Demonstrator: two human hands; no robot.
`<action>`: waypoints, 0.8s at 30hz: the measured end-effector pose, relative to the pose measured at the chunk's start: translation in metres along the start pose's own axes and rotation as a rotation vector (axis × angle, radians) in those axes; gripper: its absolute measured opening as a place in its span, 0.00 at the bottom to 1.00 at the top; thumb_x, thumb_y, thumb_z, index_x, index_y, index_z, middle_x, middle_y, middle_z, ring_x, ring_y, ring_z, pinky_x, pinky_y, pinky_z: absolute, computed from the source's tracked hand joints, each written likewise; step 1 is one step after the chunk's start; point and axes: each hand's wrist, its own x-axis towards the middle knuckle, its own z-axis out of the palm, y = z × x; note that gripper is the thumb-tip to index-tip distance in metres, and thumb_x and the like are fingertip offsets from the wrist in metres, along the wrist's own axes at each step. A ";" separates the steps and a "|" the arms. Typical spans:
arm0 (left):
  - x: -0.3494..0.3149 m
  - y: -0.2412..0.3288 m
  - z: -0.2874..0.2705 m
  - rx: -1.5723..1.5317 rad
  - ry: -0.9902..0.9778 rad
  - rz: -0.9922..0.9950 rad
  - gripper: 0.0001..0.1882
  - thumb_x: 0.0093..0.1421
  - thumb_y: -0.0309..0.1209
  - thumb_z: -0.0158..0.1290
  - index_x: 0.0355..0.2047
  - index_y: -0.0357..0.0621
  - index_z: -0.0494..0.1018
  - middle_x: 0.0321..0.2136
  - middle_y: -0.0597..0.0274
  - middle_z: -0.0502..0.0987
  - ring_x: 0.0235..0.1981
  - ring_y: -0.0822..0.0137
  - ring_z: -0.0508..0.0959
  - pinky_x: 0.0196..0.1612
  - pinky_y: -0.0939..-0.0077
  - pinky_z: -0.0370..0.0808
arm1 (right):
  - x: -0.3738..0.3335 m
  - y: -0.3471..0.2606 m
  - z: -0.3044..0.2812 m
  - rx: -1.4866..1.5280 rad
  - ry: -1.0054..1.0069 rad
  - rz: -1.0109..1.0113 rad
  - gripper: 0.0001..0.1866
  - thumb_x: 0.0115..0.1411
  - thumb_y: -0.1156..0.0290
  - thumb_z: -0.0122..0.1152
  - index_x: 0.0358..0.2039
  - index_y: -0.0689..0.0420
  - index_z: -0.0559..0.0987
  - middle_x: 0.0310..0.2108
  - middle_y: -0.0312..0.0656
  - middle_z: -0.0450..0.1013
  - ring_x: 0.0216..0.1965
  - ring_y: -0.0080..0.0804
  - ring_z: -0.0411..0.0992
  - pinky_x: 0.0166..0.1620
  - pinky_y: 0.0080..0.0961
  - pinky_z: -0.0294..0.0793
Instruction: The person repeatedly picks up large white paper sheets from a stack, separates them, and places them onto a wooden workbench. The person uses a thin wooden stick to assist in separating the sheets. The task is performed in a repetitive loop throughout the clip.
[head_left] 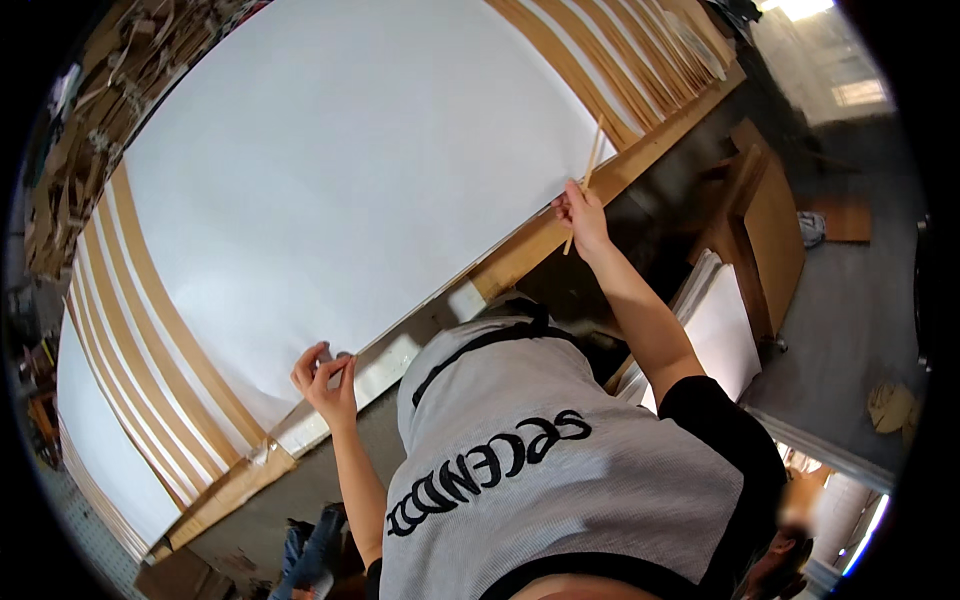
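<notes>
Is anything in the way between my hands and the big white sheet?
Nothing visible blocks your left hand, at the near edge of the white sheet; something small and dark shows by its fingertips, too small to identify. Your right hand, farther right along that edge, holds a thin stick.

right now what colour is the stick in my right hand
The stick is pale tan, seen best in the head view.
</notes>
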 end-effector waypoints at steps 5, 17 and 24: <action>0.002 -0.001 0.000 -0.026 -0.055 -0.012 0.07 0.39 0.24 0.61 0.17 0.44 0.72 0.38 0.60 0.69 0.41 0.60 0.63 0.41 0.70 0.63 | 0.009 0.016 0.002 0.040 0.048 -0.018 0.14 0.59 0.57 0.44 0.27 0.56 0.67 0.20 0.34 0.67 0.18 0.18 0.63 0.21 0.14 0.59; -0.009 -0.002 0.011 -0.054 -0.098 -0.022 0.08 0.40 0.22 0.59 0.18 0.44 0.70 0.40 0.58 0.66 0.41 0.60 0.63 0.41 0.66 0.61 | -0.021 -0.010 -0.064 -0.770 0.284 -0.346 0.17 0.60 0.58 0.38 0.26 0.58 0.70 0.20 0.45 0.69 0.23 0.40 0.68 0.29 0.29 0.66; -0.005 0.025 0.012 0.037 -0.102 -0.040 0.09 0.40 0.20 0.58 0.18 0.42 0.68 0.39 0.57 0.65 0.38 0.61 0.65 0.33 0.72 0.65 | -0.008 -0.038 -0.129 -0.783 0.222 -0.395 0.16 0.58 0.57 0.41 0.26 0.54 0.73 0.24 0.48 0.71 0.28 0.48 0.69 0.30 0.38 0.67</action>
